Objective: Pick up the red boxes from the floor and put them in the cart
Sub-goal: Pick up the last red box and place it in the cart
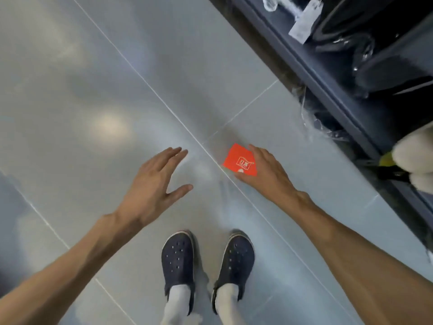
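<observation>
Your right hand [264, 171] pinches a red box [240, 160] above the grey floor [93, 90]. Your left hand [152, 184] hovers spread, holding nothing, over your clogs [179, 259].

Only print anywhere is a white logo with what looks like Chinese characters on the red box [240, 160], center-right of the frame, way too blurry to read.

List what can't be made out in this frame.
- Head view: right hand covers the red box's near edge; the grip is unclear.
- Cart: not identifiable; the dark shelf is cut off by the right edge.
- Shelf goods: blurred behind plastic wrap.
- Box print: too small to read.
</observation>
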### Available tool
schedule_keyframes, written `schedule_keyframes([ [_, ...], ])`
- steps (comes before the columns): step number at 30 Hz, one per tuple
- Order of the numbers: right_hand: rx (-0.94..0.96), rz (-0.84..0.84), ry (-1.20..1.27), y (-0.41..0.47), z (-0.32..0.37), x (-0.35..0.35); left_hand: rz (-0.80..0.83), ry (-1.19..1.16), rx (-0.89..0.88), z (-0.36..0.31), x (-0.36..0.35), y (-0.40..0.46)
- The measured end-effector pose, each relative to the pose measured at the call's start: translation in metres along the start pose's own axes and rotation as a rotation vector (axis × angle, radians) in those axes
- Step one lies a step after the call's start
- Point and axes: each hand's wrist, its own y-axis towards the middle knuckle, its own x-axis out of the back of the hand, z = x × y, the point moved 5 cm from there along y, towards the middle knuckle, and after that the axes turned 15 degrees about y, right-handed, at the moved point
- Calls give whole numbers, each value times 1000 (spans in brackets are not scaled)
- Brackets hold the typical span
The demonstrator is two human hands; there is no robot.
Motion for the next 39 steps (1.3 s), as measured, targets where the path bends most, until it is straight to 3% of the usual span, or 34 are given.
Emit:
schedule_keyframes([
  [3, -62, -69, 11, 24, -29, -29, 44, -31, 24, 11, -43, -8],
  [9, -13, -127, -70, 42, -46, -50, 128, -56, -2, 18, -81, -20],
  [16, -67, -99, -61, 25, -32, -34, 123, -37, -51, 7, -42, -10],
  [19, -70, -128, 8, 1, -7, 0, 107, -1, -85, -3, 2, 3],
  [22, -59, -146, 25, -43, 28, 60, 76, 13, -125, -28, 65, 9],
  [24, -35, -195, 27, -87, 73, 142, 21, 34, -189, -67, 144, 27],
  [25, -26, -173, 15, -95, 75, 142, 18, 48, -192, -66, 150, 24],
  [29, 9, -278, -19, -209, 153, 288, -76, 57, -315, -153, 300, 20],
  [31, 10, -314, -17, -250, 175, 327, -95, 41, -352, -177, 341, 14],
  [39, -36, -637, 36, -529, 271, 495, -112, 15, -693, -375, 529, -59],
])
